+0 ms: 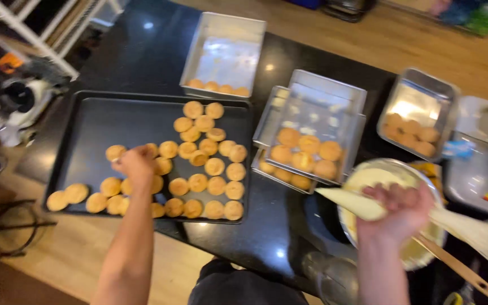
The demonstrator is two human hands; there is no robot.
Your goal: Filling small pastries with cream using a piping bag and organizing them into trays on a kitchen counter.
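Note:
My left hand (135,164) reaches onto a black baking tray (86,121) and closes on one of the several small golden puffs (214,166) spread over the tray's right and front parts. My right hand (399,212) grips a white piping bag (357,204) full of cream, its tip pointing left. The bag hangs over a round bowl of pale cream (368,178). A wooden spoon handle (458,271) sticks out of the bowl to the lower right.
Three metal pans hold more puffs: one at the back (227,39), a stacked set in the middle (323,99), one at the right (425,93). All sit on a black counter (153,51). A wire rack (29,34) stands at the far left.

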